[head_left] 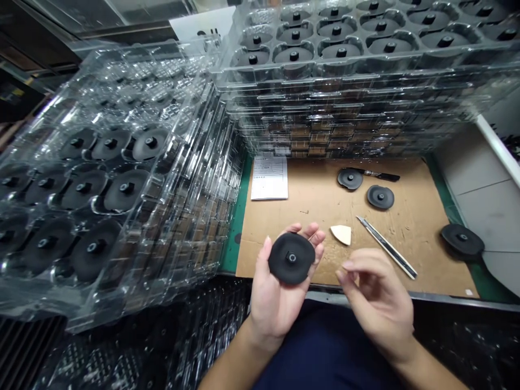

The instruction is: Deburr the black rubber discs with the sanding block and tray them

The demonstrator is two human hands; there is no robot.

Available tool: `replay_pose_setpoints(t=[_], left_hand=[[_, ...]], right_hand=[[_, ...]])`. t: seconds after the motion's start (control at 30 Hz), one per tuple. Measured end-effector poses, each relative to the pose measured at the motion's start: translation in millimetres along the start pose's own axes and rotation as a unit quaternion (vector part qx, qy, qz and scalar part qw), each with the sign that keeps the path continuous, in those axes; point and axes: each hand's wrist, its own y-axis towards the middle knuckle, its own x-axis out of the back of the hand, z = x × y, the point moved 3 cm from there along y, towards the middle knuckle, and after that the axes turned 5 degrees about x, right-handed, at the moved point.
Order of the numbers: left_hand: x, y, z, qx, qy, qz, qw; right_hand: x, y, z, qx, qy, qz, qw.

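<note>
Well, held? Left hand [276, 292], palm up, cradles one black disc [291, 258], lower centre; right hand [376, 292] holds nothing, fingers narrowly curled.

Around it? Cardboard sheet [284, 227]: three more discs [380, 197], two knives [388, 248] (one lying on a disc), one cream wedge [340, 234], one paper sheet [268, 177].

Obstacles? Clear plastic tray stacks [345, 108], upper right and left. Room? Bare cardboard, centre.

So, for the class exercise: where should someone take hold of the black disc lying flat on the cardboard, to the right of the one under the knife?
Pinch the raised central hub of the black disc from directly above. The disc lies flat on the cardboard, so its rim sits low, while the hub stands up with nothing over it.
</note>
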Motion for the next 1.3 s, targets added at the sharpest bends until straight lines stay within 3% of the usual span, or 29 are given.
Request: replay_pose_setpoints(t=[0.17, 0.23, 0.33, 0.43, 0.57, 0.77, 0.9, 0.97, 1.07, 1.13, 1.2, 1.3], left_hand=[[-0.1, -1.9, 1.3, -0.005, 0.01, 0.006, 1.0], [-0.3, -2.5, 2.7, -0.004, 0.013, 0.01, 1.0], [0.4, -2.3, 5.8, -0.006, 0.014, 0.002, 1.0], [3.2, -1.2, 9.2, -0.012, 0.022, -0.015, 1.0], [11.6, 0.2, 9.8, 0.007, 0.035, 0.006, 0.999], [42.1, -0.5, 4.2, 0.186, 0.116, 0.116, 0.969], [57.6, -0.9, 0.5, 0.207, 0.133, 0.119, 0.962], [59.2, -1.4, -0.2, 0.195, 0.126, 0.102, 0.967], [58.4, -1.5, -2.3, 0.16, 0.123, 0.069, 0.977], [58.0, -0.9, -4.8, 0.129, 0.126, 0.044, 0.983], [57.8, -0.1, -7.1, 0.098, 0.13, 0.02, 0.986], [57.0, 0.2, -8.2, 0.065, 0.135, -0.007, 0.989]], right_hand=[[8.4, -0.1, -1.9, -0.033, -0.01, 0.027, 0.999], [7.0, 2.9, 0.0, -0.015, -0.067, 0.044, 0.997], [-6.5, 10.2, 2.3, 0.052, -0.223, 0.1, 0.968], [-21.7, 17.1, -1.9, 0.056, -0.298, 0.159, 0.939], [-22.2, 23.1, -6.7, 0.049, -0.285, 0.189, 0.939], [-7.4, 27.1, -15.2, -0.021, -0.169, 0.28, 0.945], [-5.1, 21.9, -23.5, -0.077, -0.117, 0.349, 0.927], [0.6, 18.0, -34.0, -0.108, -0.116, 0.332, 0.93], [19.6, 13.2, -63.1, -0.181, -0.218, 0.204, 0.937], [31.2, 9.7, -83.1, -0.206, -0.308, 0.127, 0.92], [34.1, 6.4, -97.7, -0.198, -0.346, 0.103, 0.911], [25.0, 0.0, -105.3, -0.175, -0.318, 0.12, 0.924]])
